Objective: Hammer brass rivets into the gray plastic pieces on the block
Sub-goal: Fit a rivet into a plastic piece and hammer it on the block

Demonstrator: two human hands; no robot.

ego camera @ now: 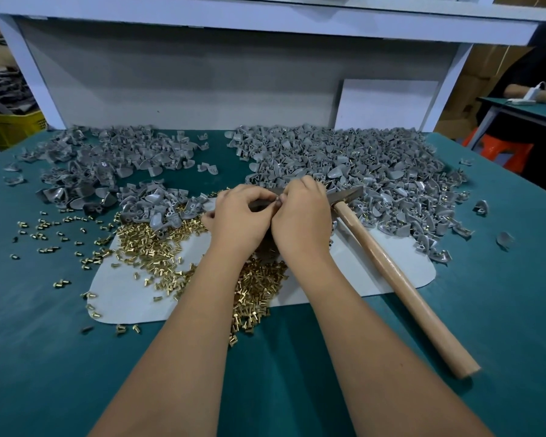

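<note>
My left hand (238,216) and my right hand (301,212) meet at the middle of the table, fingertips pinching a small gray plastic piece (278,201) between them. The block beneath is mostly hidden by my hands; a dark part (267,247) shows between my wrists. A hammer (391,272) with a wooden handle lies to the right, its metal head (347,194) just behind my right hand. Brass rivets (152,244) are heaped on the white mat (123,298) to the left and under my forearms.
Large piles of gray plastic pieces lie at the back left (108,162) and back right (375,171). Loose rivets (44,228) scatter over the green table. A white shelf frame (183,74) stands behind. Another person's arm (517,89) rests on a table at far right.
</note>
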